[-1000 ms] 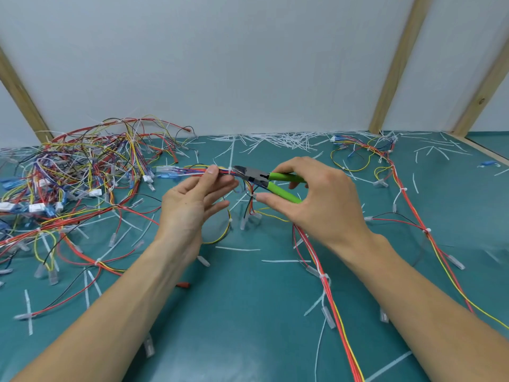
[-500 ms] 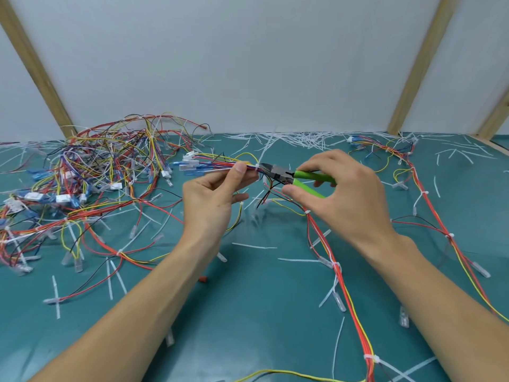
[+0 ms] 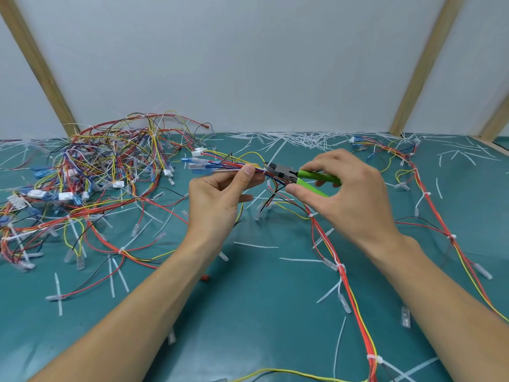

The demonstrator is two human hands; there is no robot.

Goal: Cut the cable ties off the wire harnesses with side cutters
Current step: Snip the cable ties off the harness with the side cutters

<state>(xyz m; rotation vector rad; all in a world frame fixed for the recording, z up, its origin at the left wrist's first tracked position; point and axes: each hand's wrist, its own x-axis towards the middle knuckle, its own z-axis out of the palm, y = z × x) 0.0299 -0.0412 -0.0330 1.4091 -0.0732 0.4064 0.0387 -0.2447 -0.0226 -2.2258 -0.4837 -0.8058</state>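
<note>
Left hand (image 3: 220, 199) pinches the wire harness (image 3: 228, 165) between thumb and curled fingers, holding the bundle lifted above the table (image 3: 248, 312), roughly midway between its left and right edges and toward the far edge. The bundle's long axis runs left to right: connector ends point at the left edge, and the trailing wires drop to the mat and run back toward the near right corner.

Right hand (image 3: 347, 194) is wrapped around the green handles of the side cutters (image 3: 292, 175), handles slightly apart. The cutter nose points left, along the bundle, and meets it just right of the left thumb.

The cable tie is not clearly resolved at the nose. Judgement: the cut belongs to the right hand, the left only steadies.
</note>
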